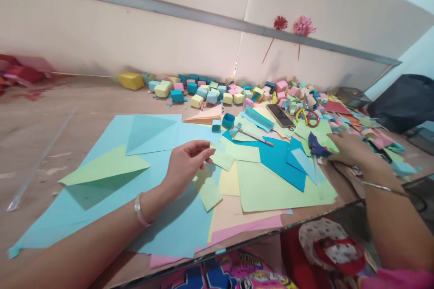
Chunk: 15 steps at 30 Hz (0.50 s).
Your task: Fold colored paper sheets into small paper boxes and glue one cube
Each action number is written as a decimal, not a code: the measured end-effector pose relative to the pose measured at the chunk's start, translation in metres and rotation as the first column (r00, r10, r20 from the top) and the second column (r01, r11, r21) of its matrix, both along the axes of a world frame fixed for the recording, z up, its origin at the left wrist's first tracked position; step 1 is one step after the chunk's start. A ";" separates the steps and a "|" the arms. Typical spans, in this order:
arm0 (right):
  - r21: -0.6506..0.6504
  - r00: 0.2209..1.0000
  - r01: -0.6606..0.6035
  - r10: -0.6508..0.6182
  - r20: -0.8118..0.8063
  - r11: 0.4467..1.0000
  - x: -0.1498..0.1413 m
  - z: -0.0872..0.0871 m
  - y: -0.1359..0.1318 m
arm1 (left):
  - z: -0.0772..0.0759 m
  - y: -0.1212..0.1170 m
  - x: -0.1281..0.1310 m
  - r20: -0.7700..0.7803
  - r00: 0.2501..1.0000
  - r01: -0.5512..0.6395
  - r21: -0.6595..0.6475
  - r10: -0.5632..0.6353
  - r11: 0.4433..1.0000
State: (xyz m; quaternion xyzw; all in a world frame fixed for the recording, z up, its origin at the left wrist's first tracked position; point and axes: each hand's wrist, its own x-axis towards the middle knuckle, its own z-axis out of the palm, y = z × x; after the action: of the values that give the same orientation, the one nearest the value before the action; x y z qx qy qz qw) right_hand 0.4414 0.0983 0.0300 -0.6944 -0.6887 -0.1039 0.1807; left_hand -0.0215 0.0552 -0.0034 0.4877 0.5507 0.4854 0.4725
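On the table (40, 131), paper sheets (113, 203) spread across the centre, small paper boxes (176, 96) lie behind along the wall (142, 36), and a smartphone (280, 115) lies left of scissors (306, 109), right of centre.

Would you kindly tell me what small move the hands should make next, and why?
Probably bring the glue gun toward the pale paper piece: the left hand pinches that piece at its fingertips, while the right hand is at the glue gun.
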 end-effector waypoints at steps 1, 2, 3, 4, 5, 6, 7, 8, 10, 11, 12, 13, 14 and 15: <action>-0.049 0.994 -0.108 0.109 0.017 0.993 -0.020 0.005 0.003 | -0.001 0.003 -0.002 -0.024 1.000 -0.020 0.017 0.020 1.000; -0.093 0.975 -0.217 0.219 0.019 0.972 -0.045 0.009 0.006 | -0.002 0.006 -0.004 -0.045 0.998 -0.032 0.038 0.034 0.999; -0.093 0.958 -0.284 0.286 0.008 0.954 -0.075 0.013 0.010 | -0.004 0.007 -0.005 -0.062 0.997 -0.040 0.063 0.044 0.997; -0.117 0.925 -0.380 0.379 -0.032 0.918 -0.108 0.015 0.014 | -0.005 0.008 -0.006 -0.076 0.996 -0.043 0.088 0.050 0.995; -0.126 0.889 -0.457 0.455 -0.043 0.880 -0.142 0.015 0.019 | -0.007 0.009 -0.007 -0.091 0.994 -0.044 0.113 0.054 0.993; -0.105 0.864 -0.502 0.503 -0.022 0.858 -0.176 0.014 0.026 | -0.008 0.010 -0.008 -0.109 0.992 -0.046 0.137 0.061 0.990; -0.074 0.855 -0.514 0.517 0.030 0.854 -0.208 0.012 0.033 | -0.010 0.010 -0.010 -0.130 0.989 -0.050 0.160 0.071 0.986; -0.081 0.844 -0.522 0.528 0.096 0.849 -0.238 0.009 0.040 | -0.011 0.010 -0.011 -0.153 0.985 -0.056 0.181 0.084 0.982; -0.064 0.820 -0.533 0.534 0.208 0.844 -0.285 0.000 0.056 | -0.013 0.011 -0.014 -0.195 0.975 -0.062 0.222 0.107 0.973; -0.063 0.810 -0.535 0.533 0.244 0.843 -0.302 -0.004 0.063 | -0.014 0.011 -0.016 -0.212 0.970 -0.066 0.241 0.119 0.968; -0.087 0.803 -0.532 0.534 0.265 0.842 -0.314 -0.008 0.069 | -0.014 0.012 -0.018 -0.230 0.964 -0.071 0.256 0.132 0.964; -0.108 0.799 -0.527 0.535 0.273 0.843 -0.323 -0.011 0.075 | -0.015 0.013 -0.019 -0.249 0.957 -0.076 0.268 0.146 0.960; -0.123 0.791 -0.533 0.545 0.278 0.837 -0.329 -0.014 0.080 | -0.015 0.014 -0.020 -0.270 0.950 -0.082 0.279 0.159 0.957; -0.133 0.785 -0.539 0.553 0.278 0.832 -0.331 -0.015 0.083 | -0.016 0.015 -0.021 -0.286 0.943 -0.086 0.290 0.172 0.953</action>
State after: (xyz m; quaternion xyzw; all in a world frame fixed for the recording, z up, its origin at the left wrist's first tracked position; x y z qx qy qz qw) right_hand 0.1101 0.1809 0.0149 -0.4451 -0.8814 -0.1373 0.0785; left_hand -0.0427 0.0704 -0.0192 0.5805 0.5761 0.5049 0.2759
